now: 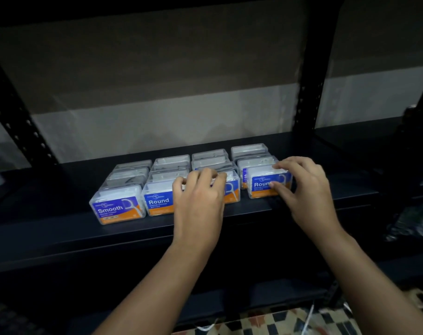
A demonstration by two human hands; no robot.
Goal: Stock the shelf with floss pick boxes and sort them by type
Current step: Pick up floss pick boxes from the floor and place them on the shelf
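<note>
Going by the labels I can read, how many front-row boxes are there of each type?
Clear plastic "Smooth" box, blue-orange label: 1
Matching "Round" box: 2
Box with label covered by left hand: 1
Total: 4

The boxes [120,206] are clear, glossy plastic with smooth printed paper-like labels in blue and orange. The shelf [60,228] and its punched uprights [309,76] look like matt black painted metal. The wall [157,93] behind seems dull, slightly rough plaster.
</note>
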